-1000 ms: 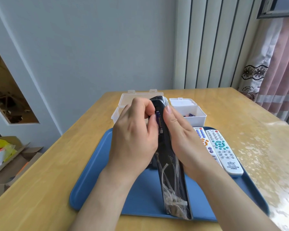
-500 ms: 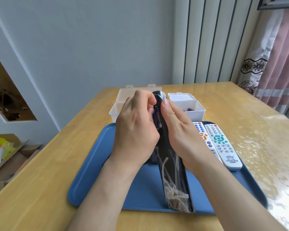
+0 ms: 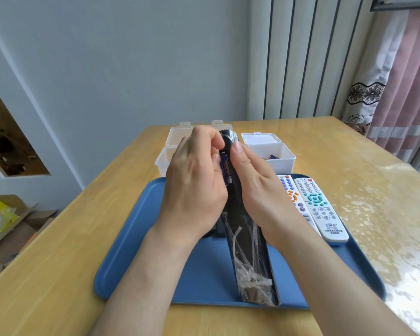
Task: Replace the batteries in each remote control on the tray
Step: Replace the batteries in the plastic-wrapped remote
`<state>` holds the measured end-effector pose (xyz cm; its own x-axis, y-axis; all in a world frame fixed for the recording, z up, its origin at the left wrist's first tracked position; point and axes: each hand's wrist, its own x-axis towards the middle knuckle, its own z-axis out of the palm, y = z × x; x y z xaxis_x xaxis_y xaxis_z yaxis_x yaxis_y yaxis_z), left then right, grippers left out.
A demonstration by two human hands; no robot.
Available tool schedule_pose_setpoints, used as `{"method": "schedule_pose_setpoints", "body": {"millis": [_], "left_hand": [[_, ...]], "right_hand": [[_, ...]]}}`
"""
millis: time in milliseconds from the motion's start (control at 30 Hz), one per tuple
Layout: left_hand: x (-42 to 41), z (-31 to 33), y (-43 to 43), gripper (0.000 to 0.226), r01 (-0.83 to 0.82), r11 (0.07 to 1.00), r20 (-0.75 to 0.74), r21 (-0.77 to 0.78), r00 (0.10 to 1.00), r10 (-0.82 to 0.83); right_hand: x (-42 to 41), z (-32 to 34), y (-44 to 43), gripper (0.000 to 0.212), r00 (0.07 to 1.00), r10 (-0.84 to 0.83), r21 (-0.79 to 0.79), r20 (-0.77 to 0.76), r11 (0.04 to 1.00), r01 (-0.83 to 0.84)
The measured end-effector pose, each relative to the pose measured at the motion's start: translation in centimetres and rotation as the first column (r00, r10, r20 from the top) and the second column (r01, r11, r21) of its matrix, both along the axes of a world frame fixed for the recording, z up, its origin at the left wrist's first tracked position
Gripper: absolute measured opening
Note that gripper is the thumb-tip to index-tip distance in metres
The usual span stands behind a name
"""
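My right hand [image 3: 260, 190] grips the black remote [image 3: 249, 251] from the side, its near end down on the blue tray [image 3: 136, 251] and its far end raised. My left hand [image 3: 192, 187] curls over the top, fingertips pinching a purple battery [image 3: 225, 170] against the remote. White remotes [image 3: 323, 209] lie on the tray to the right, and clear boxes [image 3: 272, 156] sit behind on the worktop [image 3: 349, 166].

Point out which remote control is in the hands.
The long black remote in clear plastic wrap, gripped between the left hand and right hand. The white orange-buttoned remote and white teal-buttoned remote lie flat on the blue plastic tray.
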<state>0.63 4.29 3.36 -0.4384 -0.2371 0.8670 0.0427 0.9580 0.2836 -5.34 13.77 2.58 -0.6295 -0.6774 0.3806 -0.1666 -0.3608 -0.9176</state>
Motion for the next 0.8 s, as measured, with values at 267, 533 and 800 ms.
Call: {"method": "schedule_pose_setpoints", "body": {"millis": [267,533,800], "left_hand": [[-0.04,0.11,0.10,0.018,0.006,1.000,0.004,0.009,1.000,-0.006],[-0.25,0.33,0.08,0.023,0.009,1.000,0.035,0.012,0.999,-0.009],[0.58,0.03,0.45,0.030,0.158,0.941,-0.050,0.297,0.987,-0.150]], "right_hand": [[-0.18,-0.20,-0.07,0.036,1.000,0.019,-0.016,0.017,1.000,-0.019],[-0.45,-0.37,-0.07,0.036,1.000,-0.008,0.012,0.011,1.000,0.008],[-0.61,-0.43,0.25,0.035,0.985,-0.015,0.051,0.173,0.999,0.006]]}}
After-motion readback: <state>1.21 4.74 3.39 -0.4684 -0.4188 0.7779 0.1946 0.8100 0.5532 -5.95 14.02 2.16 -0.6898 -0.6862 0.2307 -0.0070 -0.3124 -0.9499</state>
